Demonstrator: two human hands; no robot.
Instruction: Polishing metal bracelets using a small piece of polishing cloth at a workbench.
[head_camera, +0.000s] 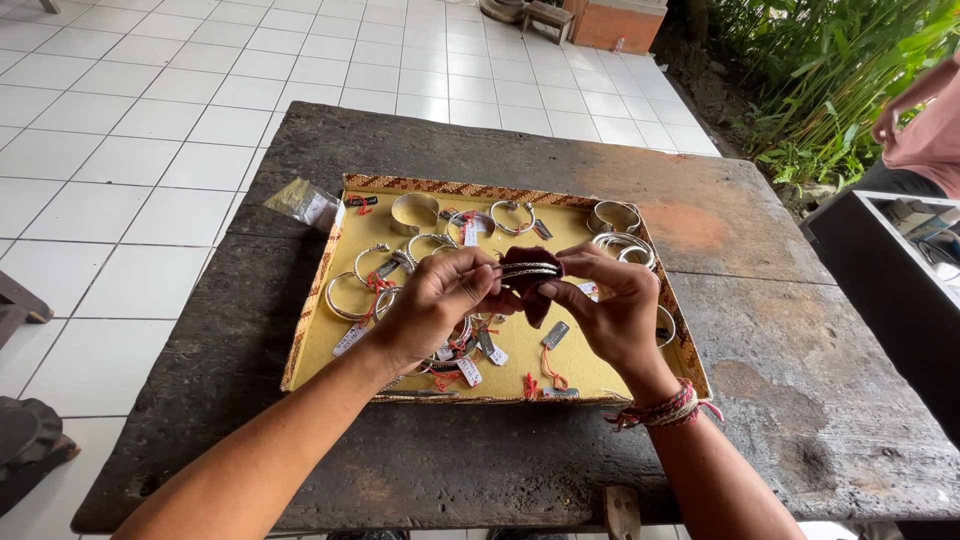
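- Outdoor tiled patio; weathered wooden counter (760, 330) carries a yellow-lined tray (330, 270).
- Silver bangle (528, 269) and dark red cloth (528, 285) held above tray.
- Left hand (430, 305) fingers pinch bangle; right hand (605, 305) fingers clench cloth.
- Risk: loose pinch could drop bangle onto tagged bracelets (400, 265) below.

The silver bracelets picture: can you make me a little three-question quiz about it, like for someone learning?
1. True or false: the flat yellow tray sits on white tiles.
2. What do both hands hold? A) a silver cuff bracelet B) a spoon
3. Which wrist wears the braided thread wristband?

Key:
1. False; it sits on the dark worn wooden table.
2. A; the left hand and right hand hold the silver cuff bracelet with a dark red cloth.
3. The right.
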